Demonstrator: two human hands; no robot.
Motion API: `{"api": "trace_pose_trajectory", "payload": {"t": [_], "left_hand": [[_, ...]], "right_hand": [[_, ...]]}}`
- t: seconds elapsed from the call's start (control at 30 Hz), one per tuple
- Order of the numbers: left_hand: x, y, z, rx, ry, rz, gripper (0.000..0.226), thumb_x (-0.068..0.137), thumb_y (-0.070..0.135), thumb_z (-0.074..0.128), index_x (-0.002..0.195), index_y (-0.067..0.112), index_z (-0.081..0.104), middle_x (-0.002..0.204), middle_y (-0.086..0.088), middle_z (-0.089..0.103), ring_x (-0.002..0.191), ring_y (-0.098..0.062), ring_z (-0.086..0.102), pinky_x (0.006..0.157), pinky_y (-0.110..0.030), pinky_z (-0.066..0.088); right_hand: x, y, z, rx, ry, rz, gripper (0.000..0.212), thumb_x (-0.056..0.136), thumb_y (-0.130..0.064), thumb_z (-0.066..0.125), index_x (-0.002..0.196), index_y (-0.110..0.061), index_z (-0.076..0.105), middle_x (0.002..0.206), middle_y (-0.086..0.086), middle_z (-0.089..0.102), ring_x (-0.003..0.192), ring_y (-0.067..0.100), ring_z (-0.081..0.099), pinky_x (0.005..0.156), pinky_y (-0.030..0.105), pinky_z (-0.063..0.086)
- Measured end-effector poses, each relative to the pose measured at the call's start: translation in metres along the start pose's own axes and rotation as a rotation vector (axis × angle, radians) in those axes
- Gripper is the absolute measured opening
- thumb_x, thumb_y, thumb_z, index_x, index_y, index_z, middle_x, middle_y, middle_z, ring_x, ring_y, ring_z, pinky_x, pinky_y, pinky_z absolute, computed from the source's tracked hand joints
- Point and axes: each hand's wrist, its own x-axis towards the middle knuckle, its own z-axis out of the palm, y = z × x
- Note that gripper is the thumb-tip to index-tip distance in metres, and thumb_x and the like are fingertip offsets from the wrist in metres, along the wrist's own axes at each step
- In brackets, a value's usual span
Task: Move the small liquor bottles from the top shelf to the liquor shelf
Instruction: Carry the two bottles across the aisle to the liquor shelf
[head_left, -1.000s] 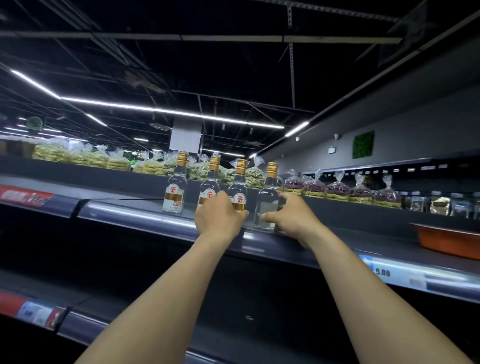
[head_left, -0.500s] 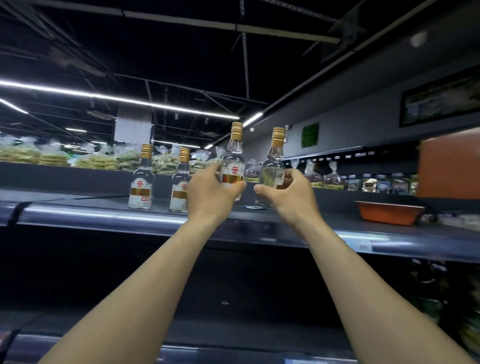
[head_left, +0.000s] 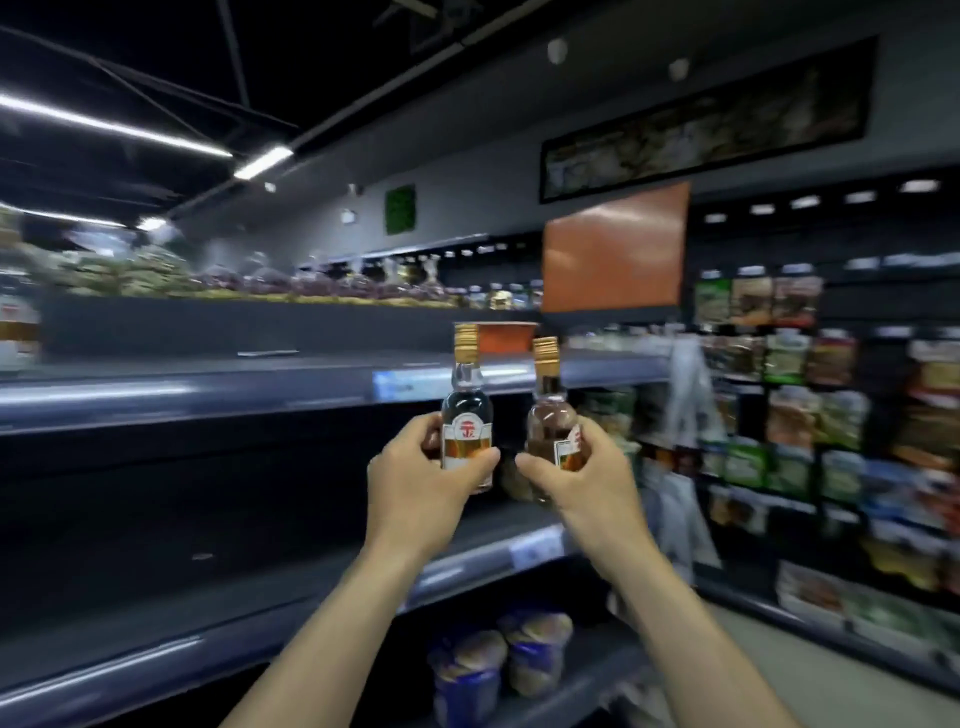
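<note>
My left hand (head_left: 415, 483) grips a small clear liquor bottle (head_left: 466, 410) with a gold cap and a white and red label, held upright in front of the shelves. My right hand (head_left: 582, 480) holds a second small bottle (head_left: 550, 415) of the same kind, tilted slightly right. Both bottles are off the top shelf (head_left: 208, 387) and hang in the air below its front edge. At the far left edge another bottle (head_left: 15, 327) still stands on that top shelf, blurred.
An orange tray (head_left: 506, 335) sits on the top shelf behind the bottles. Bagged goods line the raised ledge (head_left: 260, 291) behind. Packed shelves (head_left: 805, 415) fill the right side. Wrapped buns (head_left: 498, 660) lie on a low shelf. An orange panel (head_left: 615, 249) hangs above.
Both hands closed on a bottle each, lifted them off the top shelf and brought them down and toward me. The view swung right, so the remaining bottles slid to the left edge.
</note>
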Motion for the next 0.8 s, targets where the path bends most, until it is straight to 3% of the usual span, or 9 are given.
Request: {"api": "trace_pose_trajectory", "payload": {"t": [0.2,0.3,0.37,0.43,0.57,0.7,0.8], "left_hand": [[-0.079,0.028,0.173,-0.120,-0.182,-0.094,0.034,0.066,0.036,0.090,0.092,0.024,0.072,0.079,0.016,0.074,0.072,0.004,0.068,0.066,-0.020,0.052],[-0.130,0.060,0.273,-0.222,-0.291,-0.155,0.036,0.065,0.034,0.092,0.092,0.024,0.070,0.081,0.012,0.076,0.077,-0.005,0.072,0.074,-0.036,0.059],[-0.167,0.087,0.339,-0.299,-0.347,-0.184,0.038,0.064,0.032,0.094,0.094,0.026,0.071,0.081,0.012,0.076,0.076,-0.004,0.073,0.071,-0.033,0.061],[-0.205,0.117,0.402,-0.356,-0.391,-0.169,0.041,0.064,0.030,0.094,0.096,0.029,0.069,0.079,0.019,0.074,0.073,0.005,0.070,0.063,-0.018,0.056],[-0.268,0.178,0.515,-0.454,-0.525,-0.161,0.041,0.065,0.030,0.093,0.092,0.038,0.063,0.081,0.027,0.072,0.076,0.011,0.067,0.057,-0.007,0.048],[-0.313,0.227,0.614,-0.491,-0.641,-0.160,0.044,0.064,0.036,0.093,0.096,0.038,0.063,0.083,0.021,0.073,0.077,0.008,0.068,0.061,-0.013,0.054],[-0.343,0.255,0.691,-0.513,-0.728,-0.172,0.057,0.064,0.036,0.093,0.113,0.024,0.066,0.096,0.012,0.074,0.084,-0.001,0.071,0.071,-0.027,0.061]], "right_hand": [[-0.058,0.036,-0.184,-0.127,0.178,0.134,0.030,0.077,-0.011,0.087,0.102,-0.017,0.071,0.086,-0.002,0.078,0.071,0.011,0.067,0.065,0.028,0.055],[-0.087,0.044,-0.292,-0.205,0.260,0.182,0.034,0.070,-0.029,0.089,0.098,-0.024,0.071,0.079,-0.010,0.076,0.066,0.005,0.067,0.059,0.020,0.051],[-0.104,0.050,-0.366,-0.258,0.299,0.220,0.032,0.074,-0.026,0.089,0.099,-0.026,0.069,0.079,-0.010,0.076,0.064,0.003,0.068,0.055,0.018,0.050],[-0.121,0.054,-0.438,-0.288,0.339,0.267,0.030,0.077,-0.024,0.088,0.100,-0.027,0.068,0.081,-0.008,0.076,0.064,0.004,0.068,0.054,0.018,0.052],[-0.153,0.054,-0.574,-0.291,0.422,0.331,0.023,0.084,-0.013,0.075,0.102,-0.027,0.071,0.086,0.000,0.077,0.071,0.008,0.068,0.060,0.020,0.055],[-0.177,0.058,-0.687,-0.350,0.504,0.350,0.028,0.086,-0.011,0.074,0.102,-0.034,0.073,0.094,-0.001,0.079,0.081,0.012,0.072,0.069,0.026,0.059],[-0.187,0.071,-0.764,-0.382,0.607,0.342,0.029,0.086,-0.011,0.080,0.105,-0.031,0.073,0.095,-0.007,0.080,0.085,0.012,0.075,0.068,0.024,0.060]]}}
